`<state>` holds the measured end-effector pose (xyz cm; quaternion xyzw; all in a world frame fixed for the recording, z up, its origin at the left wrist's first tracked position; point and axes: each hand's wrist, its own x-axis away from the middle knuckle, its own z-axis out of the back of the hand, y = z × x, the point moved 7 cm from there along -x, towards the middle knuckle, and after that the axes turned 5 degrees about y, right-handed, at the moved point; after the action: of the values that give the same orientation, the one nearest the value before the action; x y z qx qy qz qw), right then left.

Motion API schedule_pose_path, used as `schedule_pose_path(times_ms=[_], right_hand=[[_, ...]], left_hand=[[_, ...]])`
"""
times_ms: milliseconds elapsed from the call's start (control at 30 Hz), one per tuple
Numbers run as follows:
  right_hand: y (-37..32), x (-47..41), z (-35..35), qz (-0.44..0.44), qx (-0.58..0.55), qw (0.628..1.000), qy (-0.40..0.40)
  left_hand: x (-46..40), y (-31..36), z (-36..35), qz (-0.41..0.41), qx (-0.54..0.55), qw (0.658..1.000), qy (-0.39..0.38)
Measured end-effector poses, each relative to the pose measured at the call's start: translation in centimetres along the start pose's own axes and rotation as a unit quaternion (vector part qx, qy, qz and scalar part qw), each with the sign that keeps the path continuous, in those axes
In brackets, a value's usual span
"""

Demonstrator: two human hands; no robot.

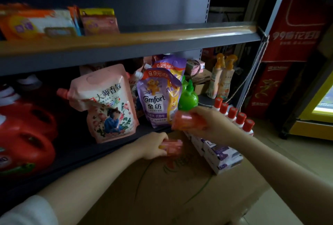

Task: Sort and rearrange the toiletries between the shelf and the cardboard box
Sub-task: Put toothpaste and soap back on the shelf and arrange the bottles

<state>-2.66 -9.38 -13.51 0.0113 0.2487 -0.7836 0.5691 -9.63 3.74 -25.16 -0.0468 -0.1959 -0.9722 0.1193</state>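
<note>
Head view: both hands' fingers clamp orange packets — left hand (153, 145) on one (173, 146) over the cardboard box (180, 188), right hand (210, 122) on another (187, 121) near the Comfort pouch (158, 98), which it could topple off the shelf (126, 48).

A red cabinet (295, 32) with white lettering stands at the right, just beside the rack's upright. Below it hangs a darker red panel (266, 87) with gold script. At the far right edge a yellow-framed case (317, 115) glows from within, standing on the tiled floor (281, 205). A pale cord (252, 75) runs slantwise down across the rack's right post.
</note>
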Motion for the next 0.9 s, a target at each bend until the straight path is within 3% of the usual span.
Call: schedule_pose_path(times_ms=[167,333,467,567,633,800,900], right_hand=[[-0.5,-3.4,3.9,-0.037,-0.087,0.990,0.105],[-2.6,-6.8,7.3,-0.016,-0.190,0.961,0.199],[-5.4,-9.6,10.8,0.030,-0.213,0.945,0.246],[-7.1,-12.2,12.8,0.049,-0.196,0.942,0.269],[-7.9,-14.1,13.7,0.051,-0.176,0.943,0.278],[-9.8,-18.7,14.3,0.059,-0.118,0.955,0.266],[-10.4,-21.2,13.7,0.062,-0.087,0.966,0.234]], left_hand=[[2.8,0.3,10.2,0.012,0.066,0.981,0.180],[8.5,1.5,22.6,-0.027,0.059,0.898,0.434],[11.4,3.0,30.0,-0.067,-0.021,0.855,0.514],[11.2,3.4,34.6,-0.067,-0.085,0.843,0.527],[9.9,2.9,37.1,-0.036,-0.115,0.854,0.507],[5.1,-1.0,40.1,0.128,-0.227,0.895,0.362],[3.7,-2.9,39.8,0.172,-0.230,0.914,0.285]])
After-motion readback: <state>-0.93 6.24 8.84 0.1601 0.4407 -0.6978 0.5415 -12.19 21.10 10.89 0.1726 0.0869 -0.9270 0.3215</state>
